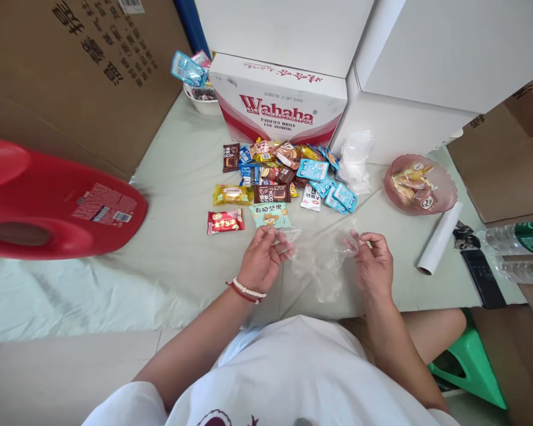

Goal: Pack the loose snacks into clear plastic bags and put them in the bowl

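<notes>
A clear plastic bag (pixel 322 269) hangs between my two hands above the near part of the table. My left hand (pixel 264 254) pinches its left edge, and my right hand (pixel 373 260) pinches the right edge. Just beyond the bag lies a heap of wrapped snacks (pixel 278 171). Nearest my left hand are a light green snack packet (pixel 270 216) and a red snack packet (pixel 225 221). Several small blue packets (pixel 313 170) lie on the heap's right side. A crumpled bundle of clear bags (pixel 356 163) rests right of the heap.
A Wahaha carton (pixel 279 106) stands behind the heap. On the right are a pink bowl (pixel 448 192) with snacks, a white roll (pixel 439 239), keys (pixel 465 236), a phone (pixel 483 278) and bottles (pixel 528 236). A large red jug (pixel 62 201) is at left. A white basket (pixel 204 103) holds packets.
</notes>
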A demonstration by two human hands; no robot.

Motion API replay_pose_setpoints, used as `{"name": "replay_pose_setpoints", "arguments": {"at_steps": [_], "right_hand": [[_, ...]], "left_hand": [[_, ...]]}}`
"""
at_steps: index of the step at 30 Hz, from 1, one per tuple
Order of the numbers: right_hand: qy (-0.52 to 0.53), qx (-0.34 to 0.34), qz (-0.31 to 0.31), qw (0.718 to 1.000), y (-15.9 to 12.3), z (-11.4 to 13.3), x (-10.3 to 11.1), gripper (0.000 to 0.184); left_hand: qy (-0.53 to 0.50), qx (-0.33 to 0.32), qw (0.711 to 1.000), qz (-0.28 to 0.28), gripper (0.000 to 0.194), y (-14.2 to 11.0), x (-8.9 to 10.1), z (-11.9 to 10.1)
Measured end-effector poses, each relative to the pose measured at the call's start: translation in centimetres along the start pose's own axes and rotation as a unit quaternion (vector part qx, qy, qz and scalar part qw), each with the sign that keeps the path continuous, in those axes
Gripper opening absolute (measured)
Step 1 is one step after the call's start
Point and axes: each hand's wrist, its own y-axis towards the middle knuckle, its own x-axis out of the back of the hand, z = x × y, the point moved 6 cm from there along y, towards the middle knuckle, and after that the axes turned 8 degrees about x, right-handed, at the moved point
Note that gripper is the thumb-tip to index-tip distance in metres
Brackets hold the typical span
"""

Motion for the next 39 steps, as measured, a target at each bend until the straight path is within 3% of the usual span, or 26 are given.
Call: {"name": "replay_pose_setpoints", "arguments": {"at_steps": [2,5,7,8,10,12,13,14,16,18,19,21,23,25,27,29,32,34,36,37,39], "right_hand": [[-0.02,-0.007,-0.003,1.0,0.4,0.9,0.2,0.023],[-0.105,-0.014,0.005,0.994,1.9,1.7,0.7,0.021],[-0.163,-0.013,0.03,0.986,3.6,1.6,0.7,0.019],[-0.188,-0.008,0.045,0.981,4.5,1.4,0.6,0.017],[-0.228,0.013,0.069,0.971,6.1,0.7,0.0,0.015],[-0.248,0.033,0.086,0.964,7.0,0.0,-1.0,0.014],[-0.251,0.037,0.092,0.963,7.1,-0.4,-1.5,0.015],[-0.251,0.038,0.094,0.963,7.1,-0.8,-2.1,0.016],[-0.244,0.034,0.093,0.965,6.8,-1.3,-2.8,0.017],[-0.237,0.021,0.091,0.967,6.6,-1.8,-3.0,0.017],[-0.237,0.013,0.093,0.967,6.6,-2.0,-2.9,0.017],[-0.247,0.002,0.089,0.965,7.3,-2.5,-2.2,0.017],[-0.262,0.005,0.082,0.961,8.4,-3.1,-0.9,0.018],[-0.273,0.002,0.091,0.958,9.7,-3.8,0.4,0.018],[-0.292,-0.013,0.137,0.946,10.6,-4.4,1.3,0.019],[-0.356,0.007,0.193,0.914,11.0,-3.8,1.6,0.02],[-0.499,0.15,0.188,0.832,10.0,0.2,1.0,0.023],[-0.525,0.238,0.171,0.799,7.7,3.2,-0.5,0.027],[-0.473,0.269,0.257,0.799,3.9,4.2,-3.3,0.03],[-0.428,0.267,0.343,0.792,1.5,3.8,-5.0,0.033],[-0.36,0.251,0.495,0.75,-3.7,2.1,-8.0,0.037]], "left_hand": [[0.034,-0.003,0.999,-0.037,0.046,-0.3,1.5,-1.3],[0.163,0.047,0.985,-0.019,0.039,0.4,3.1,-2.8],[0.279,0.053,0.959,-0.021,0.03,1.4,4.1,-4.1],[0.344,0.019,0.937,-0.052,0.025,1.8,4.7,-5.2],[0.461,-0.123,0.862,-0.171,0.014,1.8,5.1,-8.1],[0.525,-0.31,0.743,-0.275,0.017,-0.2,3.7,-10.1],[0.544,-0.396,0.685,-0.28,0.023,-1.5,2.3,-10.2],[0.565,-0.466,0.635,-0.245,0.029,-2.6,0.6,-9.7],[0.642,-0.532,0.549,-0.059,0.04,-3.9,-3.1,-6.7],[0.725,-0.488,0.466,0.137,0.054,-3.9,-5.1,-2.5],[0.761,-0.442,0.434,0.194,0.059,-3.4,-5.1,-0.8],[0.818,-0.346,0.396,0.233,0.056,-2.0,-3.7,1.4],[0.842,-0.282,0.386,0.251,0.044,-1.2,-1.6,2.3],[0.829,-0.264,0.402,0.287,0.039,-1.7,0.2,2.2],[0.794,-0.276,0.446,0.308,0.041,-2.9,1.5,1.5],[0.757,-0.288,0.511,0.288,0.045,-3.8,2.2,0.5],[0.734,-0.266,0.596,0.19,0.042,-3.7,3.1,-0.3],[0.74,-0.233,0.613,0.15,0.037,-3.1,3.2,0.0],[0.743,-0.216,0.62,0.13,0.032,-2.9,2.9,0.2],[0.742,-0.216,0.626,0.109,0.03,-3.0,2.6,-0.1],[0.733,-0.236,0.637,0.027,0.027,-3.5,2.1,-1.3]]}}
